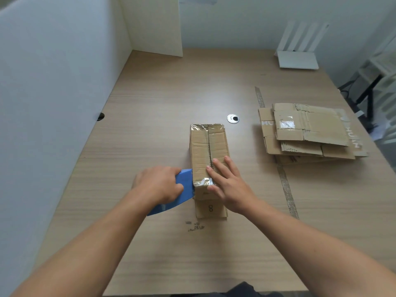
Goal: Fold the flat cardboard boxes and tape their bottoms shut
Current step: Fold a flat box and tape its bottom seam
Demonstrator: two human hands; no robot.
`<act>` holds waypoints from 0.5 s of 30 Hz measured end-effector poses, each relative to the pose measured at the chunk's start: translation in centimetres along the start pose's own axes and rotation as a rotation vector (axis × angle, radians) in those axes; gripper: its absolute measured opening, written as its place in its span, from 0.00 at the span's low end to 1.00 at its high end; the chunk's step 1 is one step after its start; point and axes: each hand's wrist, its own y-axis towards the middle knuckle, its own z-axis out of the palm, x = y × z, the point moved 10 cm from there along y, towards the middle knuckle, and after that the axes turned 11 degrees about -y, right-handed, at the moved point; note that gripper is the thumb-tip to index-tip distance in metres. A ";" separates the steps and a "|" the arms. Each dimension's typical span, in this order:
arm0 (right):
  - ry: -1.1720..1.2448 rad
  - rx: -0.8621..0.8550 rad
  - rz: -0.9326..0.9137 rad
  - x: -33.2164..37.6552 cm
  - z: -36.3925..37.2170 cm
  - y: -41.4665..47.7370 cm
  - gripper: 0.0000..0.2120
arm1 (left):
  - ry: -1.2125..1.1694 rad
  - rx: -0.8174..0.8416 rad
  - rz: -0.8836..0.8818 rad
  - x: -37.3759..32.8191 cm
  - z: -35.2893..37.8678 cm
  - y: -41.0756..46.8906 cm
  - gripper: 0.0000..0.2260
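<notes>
At the near edge of the wooden table (150, 125), a bit of dark clothing (244, 290) shows between two bare forearms that reach forward. Just past some small dark marks (194, 226) on the tabletop stands the folded box (201, 151), in the middle of the table, with a printed 8 (210, 208) on its near side and its closed flaps facing up. The left hand (158, 185) has its fingers curled round a blue tape dispenser (185, 190), whose front edge touches the box's near left corner. The right hand (229, 185) lies flat on top of the box with straight, spread fingers, pressing on the flaps beside the middle seam. Shiny clear tape (203, 181) wraps over the near top edge between the two hands, and more of it shows at the far edge. To the right, a worn strip of old tape (287, 189) runs along the tabletop. Beyond the box sits a round metal cable hole (233, 118). Further right lies a stack of flat boxes (308, 131), well apart from the folded one. A white partition (53, 82) lines the left side, and a white device with upright fins (296, 58) stands at the far right corner.
</notes>
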 end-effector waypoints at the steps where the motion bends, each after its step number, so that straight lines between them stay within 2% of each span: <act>1: 0.004 -0.007 0.008 0.0 -0.1 -0.1 0.28 | 0.024 -0.009 -0.005 -0.3 -0.2 -0.1 0.12; 5: 0.000 -0.009 0.023 0.6 0.0 -0.9 0.28 | 0.106 -0.053 0.012 -1.5 0.3 0.0 0.11; 11: 0.031 0.001 0.118 0.4 -0.5 -2.2 0.29 | -0.075 -0.134 -0.024 2.4 3.5 -0.6 0.22; 15: 0.027 -0.061 0.200 0.8 -0.8 -3.2 0.30 | -0.174 -0.184 -0.092 6.1 6.1 -1.0 0.27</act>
